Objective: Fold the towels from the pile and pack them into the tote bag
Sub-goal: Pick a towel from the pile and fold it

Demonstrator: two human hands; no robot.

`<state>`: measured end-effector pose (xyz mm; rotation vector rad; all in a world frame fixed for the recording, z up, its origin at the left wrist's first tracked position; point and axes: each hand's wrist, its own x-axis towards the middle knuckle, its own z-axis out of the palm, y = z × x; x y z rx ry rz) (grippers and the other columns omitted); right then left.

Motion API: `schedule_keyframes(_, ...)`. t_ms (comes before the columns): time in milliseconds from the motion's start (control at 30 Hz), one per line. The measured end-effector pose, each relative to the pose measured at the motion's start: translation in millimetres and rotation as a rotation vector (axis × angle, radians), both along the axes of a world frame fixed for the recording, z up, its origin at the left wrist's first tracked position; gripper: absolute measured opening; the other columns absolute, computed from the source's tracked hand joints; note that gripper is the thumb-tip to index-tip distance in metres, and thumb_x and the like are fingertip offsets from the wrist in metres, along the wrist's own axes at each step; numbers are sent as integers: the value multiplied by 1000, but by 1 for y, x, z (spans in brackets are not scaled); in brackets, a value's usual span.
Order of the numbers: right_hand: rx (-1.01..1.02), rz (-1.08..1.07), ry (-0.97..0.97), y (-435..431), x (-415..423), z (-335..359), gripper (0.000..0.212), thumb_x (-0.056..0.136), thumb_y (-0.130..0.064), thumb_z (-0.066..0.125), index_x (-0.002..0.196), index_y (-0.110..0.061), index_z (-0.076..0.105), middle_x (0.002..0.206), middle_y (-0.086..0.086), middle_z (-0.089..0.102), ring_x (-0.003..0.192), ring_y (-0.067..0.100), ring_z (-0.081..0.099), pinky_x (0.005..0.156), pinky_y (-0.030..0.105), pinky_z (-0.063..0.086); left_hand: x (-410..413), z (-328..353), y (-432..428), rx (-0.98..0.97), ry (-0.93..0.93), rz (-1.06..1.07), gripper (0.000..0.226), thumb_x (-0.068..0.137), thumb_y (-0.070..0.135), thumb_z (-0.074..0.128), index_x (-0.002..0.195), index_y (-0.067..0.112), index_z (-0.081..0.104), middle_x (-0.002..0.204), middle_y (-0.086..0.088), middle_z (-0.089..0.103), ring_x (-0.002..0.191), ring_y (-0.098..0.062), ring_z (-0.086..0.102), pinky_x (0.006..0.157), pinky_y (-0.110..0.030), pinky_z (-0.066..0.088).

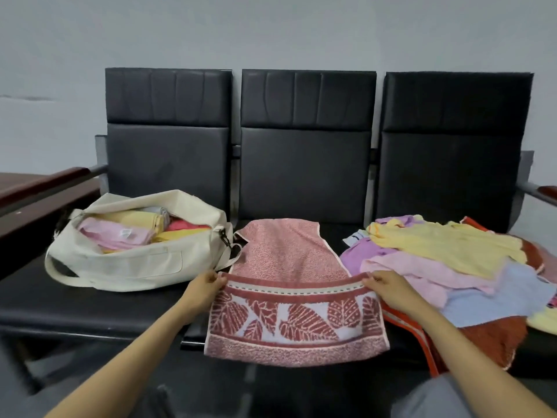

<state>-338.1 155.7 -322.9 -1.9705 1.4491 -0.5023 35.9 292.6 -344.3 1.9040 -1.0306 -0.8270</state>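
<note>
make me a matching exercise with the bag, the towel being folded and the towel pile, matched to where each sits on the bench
Column 1:
1 cream canvas tote bag
2 pink leaf-patterned terry towel
3 loose pile of pastel towels

Column 2:
a middle of the black padded bench, pinched by left hand and right hand
b right end of bench
c left end of bench, open

Pairs: 1-c; 2-a; 3-b

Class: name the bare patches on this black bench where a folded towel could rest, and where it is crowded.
Bare: black seat in front of the cream canvas tote bag, left of the left hand; a strip between the red leaf-patterned towel and the coloured towel pile. Crowded: the right end, under that pile.
</note>
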Motion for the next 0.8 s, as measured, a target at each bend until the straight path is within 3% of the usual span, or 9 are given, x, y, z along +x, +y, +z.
schedule_keyframes(67, 21, -6, 25, -4, 8, -8, 21, 96, -25, 54, 94, -12, 71, 90, 3, 73, 84, 16, 66, 80, 29, 50, 2, -13, -16, 65, -109, 5, 28, 96, 29, 54, 99, 1, 58, 93, -15, 69, 86, -30, 67, 82, -45, 53)
schedule_keyframes(167, 67, 6, 56, -16, 20, -14, 17, 95, -20, 57, 96, -9, 69, 83, -1, 71, 72, 8, 63, 64, 21, 46, 0, -18, -32, 148, -282, 1, 22, 96, 28, 54, 91, 6, 55, 91, -10, 64, 88, -28, 61, 70, -35, 44)
schedule_keyframes(267, 57, -24, 71, -32, 29, -20, 19, 93, -21, 60, 95, -4, 66, 82, 0, 67, 71, 10, 60, 63, 23, 43, 4, -24, -46, 187, -398, 20, 23, 94, 26, 55, 76, 13, 47, 85, -8, 59, 81, -26, 56, 62, -32, 36)
schedule_keyframes(367, 40, -40, 64, -40, 34, -29, 19, 94, -22, 58, 92, -4, 63, 77, -3, 64, 68, 8, 57, 58, 21, 39, 7, -31, -56, 188, -440, 50, 25, 92, 22, 53, 71, 9, 46, 82, -12, 58, 76, -30, 55, 60, -33, 33)
schedule_keyframes(433, 33, -56, 69, -43, 39, -32, 17, 96, -23, 54, 90, -8, 60, 77, -5, 62, 68, 7, 55, 57, 20, 37, 7, -32, -60, 196, -437, 69, 23, 92, 23, 51, 77, 6, 48, 87, -14, 58, 79, -32, 55, 62, -33, 34)
schedule_keyframes(600, 19, -94, 105, -55, 50, -39, 18, 99, -28, 47, 87, -16, 50, 89, 7, 63, 85, 26, 61, 70, 32, 45, 9, -36, -71, 205, -362, 141, 31, 95, 23, 48, 107, -5, 48, 108, -23, 58, 97, -40, 56, 69, -36, 35)
schedule_keyframes(667, 4, -96, 134, -57, 53, -41, 17, 99, -27, 47, 94, -12, 52, 94, 11, 64, 85, 27, 61, 72, 35, 47, 11, -39, -74, 202, -345, 141, 25, 96, 21, 48, 100, -4, 49, 108, -26, 58, 99, -42, 57, 68, -38, 36)
schedule_keyframes(733, -9, -77, 150, -56, 56, -39, 15, 99, -27, 47, 98, -13, 52, 95, 10, 63, 82, 23, 59, 65, 31, 44, 14, -39, -77, 192, -274, 144, 21, 93, 19, 53, 80, 6, 43, 98, -26, 60, 96, -43, 59, 66, -40, 40)
schedule_keyframes(800, 27, -66, 90, -56, 57, -38, 11, 97, -25, 51, 98, -15, 52, 92, 6, 62, 77, 19, 57, 59, 26, 40, 15, -35, -77, 164, -134, 152, 24, 88, 18, 62, 78, 9, 41, 91, -19, 61, 89, -37, 62, 67, -38, 46)
